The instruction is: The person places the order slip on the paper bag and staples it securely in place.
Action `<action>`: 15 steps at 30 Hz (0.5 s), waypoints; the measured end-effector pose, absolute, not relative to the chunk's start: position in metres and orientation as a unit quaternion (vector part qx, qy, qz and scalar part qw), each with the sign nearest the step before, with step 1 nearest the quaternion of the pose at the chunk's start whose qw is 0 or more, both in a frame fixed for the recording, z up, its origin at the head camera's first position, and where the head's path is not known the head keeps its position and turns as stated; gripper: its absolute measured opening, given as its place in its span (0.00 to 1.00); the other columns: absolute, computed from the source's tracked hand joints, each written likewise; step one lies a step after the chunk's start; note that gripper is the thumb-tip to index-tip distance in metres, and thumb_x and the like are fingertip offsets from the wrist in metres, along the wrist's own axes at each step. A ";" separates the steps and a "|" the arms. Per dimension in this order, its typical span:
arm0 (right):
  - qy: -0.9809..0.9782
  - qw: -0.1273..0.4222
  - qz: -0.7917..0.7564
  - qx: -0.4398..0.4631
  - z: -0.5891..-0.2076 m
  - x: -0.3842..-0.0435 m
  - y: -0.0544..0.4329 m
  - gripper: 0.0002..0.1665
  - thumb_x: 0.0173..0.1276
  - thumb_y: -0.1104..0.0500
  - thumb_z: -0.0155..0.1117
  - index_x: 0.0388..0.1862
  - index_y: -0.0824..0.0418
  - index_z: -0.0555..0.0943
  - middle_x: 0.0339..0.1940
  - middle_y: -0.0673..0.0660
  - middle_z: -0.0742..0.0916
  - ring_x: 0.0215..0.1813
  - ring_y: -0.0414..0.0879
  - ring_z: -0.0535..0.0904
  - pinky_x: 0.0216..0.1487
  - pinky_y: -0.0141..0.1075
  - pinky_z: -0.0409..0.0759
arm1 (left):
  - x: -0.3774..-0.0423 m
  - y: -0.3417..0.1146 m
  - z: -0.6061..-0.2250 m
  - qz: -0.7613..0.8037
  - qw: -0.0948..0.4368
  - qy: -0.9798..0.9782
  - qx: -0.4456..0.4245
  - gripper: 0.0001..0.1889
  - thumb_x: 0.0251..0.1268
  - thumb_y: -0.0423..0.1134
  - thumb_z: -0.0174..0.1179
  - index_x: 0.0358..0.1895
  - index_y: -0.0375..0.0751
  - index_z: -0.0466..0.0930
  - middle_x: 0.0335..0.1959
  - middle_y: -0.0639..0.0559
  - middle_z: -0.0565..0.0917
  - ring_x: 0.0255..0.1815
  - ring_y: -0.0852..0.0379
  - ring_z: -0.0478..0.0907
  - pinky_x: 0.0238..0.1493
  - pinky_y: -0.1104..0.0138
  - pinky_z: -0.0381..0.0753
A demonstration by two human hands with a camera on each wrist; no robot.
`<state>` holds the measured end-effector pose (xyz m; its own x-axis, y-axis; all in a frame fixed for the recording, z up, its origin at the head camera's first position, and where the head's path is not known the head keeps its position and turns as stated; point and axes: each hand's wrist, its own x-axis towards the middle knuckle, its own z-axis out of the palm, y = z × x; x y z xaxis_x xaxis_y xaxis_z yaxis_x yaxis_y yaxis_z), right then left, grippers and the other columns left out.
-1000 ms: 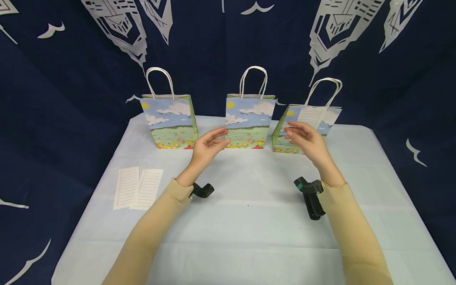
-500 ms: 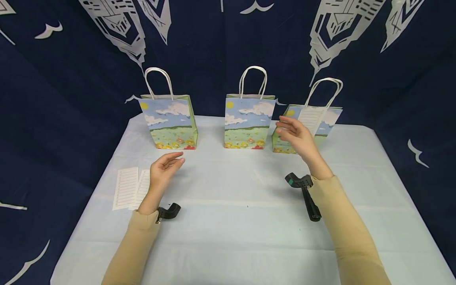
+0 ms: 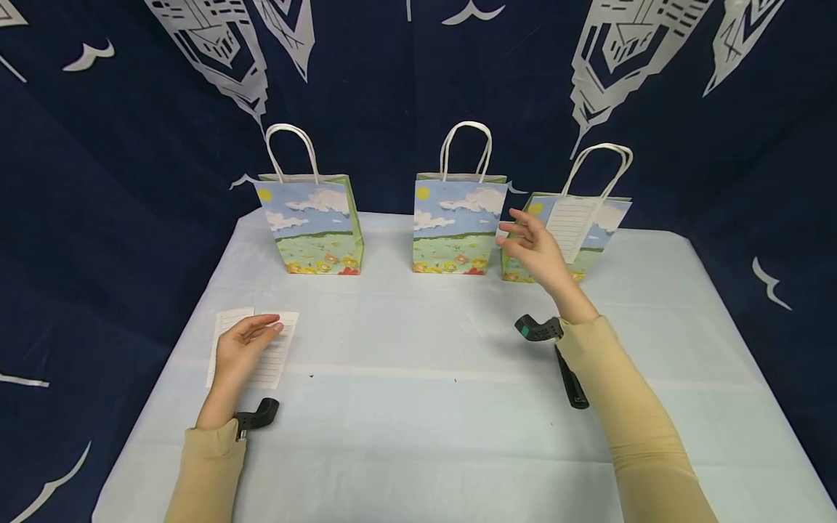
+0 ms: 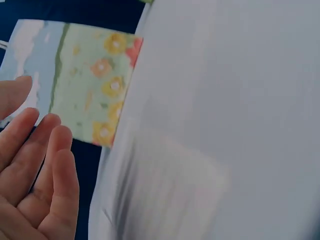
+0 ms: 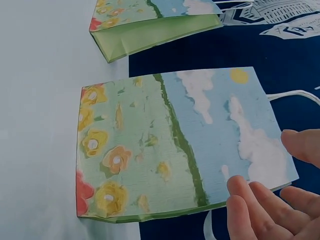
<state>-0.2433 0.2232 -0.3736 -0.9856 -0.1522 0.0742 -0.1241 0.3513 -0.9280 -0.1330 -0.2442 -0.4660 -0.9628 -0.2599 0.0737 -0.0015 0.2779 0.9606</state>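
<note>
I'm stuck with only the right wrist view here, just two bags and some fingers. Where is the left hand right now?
Observer: In the head view, the left hand appears over two lined paper slips at the left of the table.
Operator: Is it holding one of them?
Observer: No. The left wrist view shows nothing pinched between its thumb and fingers.
Operator: Any more of those elsewhere?
Observer: Yes. The head view shows another slip against the front of the rightmost bag.
</note>
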 end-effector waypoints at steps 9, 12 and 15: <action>0.838 0.009 -0.540 -0.081 -0.382 -0.247 0.222 0.42 0.69 0.52 0.59 0.75 0.60 0.52 0.71 0.61 0.65 0.59 0.56 0.74 0.57 0.48 0.72 | -0.134 -0.265 -0.485 -0.531 0.078 -0.837 0.110 0.20 0.57 0.38 0.68 0.51 0.33 0.80 0.37 0.53 0.85 0.25 0.72 0.76 0.25 0.79 0.73; 0.836 0.011 -0.542 -0.083 -0.384 -0.249 0.221 0.43 0.69 0.52 0.59 0.75 0.61 0.51 0.72 0.61 0.62 0.59 0.56 0.74 0.57 0.49 0.71 | -0.134 -0.268 -0.488 -0.528 0.066 -0.839 0.115 0.22 0.56 0.38 0.68 0.53 0.32 0.78 0.38 0.51 0.85 0.22 0.71 0.75 0.24 0.78 0.72; 0.835 0.013 -0.544 -0.081 -0.385 -0.250 0.219 0.44 0.68 0.52 0.60 0.75 0.61 0.50 0.73 0.60 0.62 0.59 0.56 0.74 0.56 0.48 0.72 | -0.136 -0.269 -0.491 -0.528 0.051 -0.839 0.122 0.24 0.56 0.37 0.68 0.57 0.33 0.76 0.41 0.54 0.84 0.22 0.71 0.75 0.24 0.78 0.73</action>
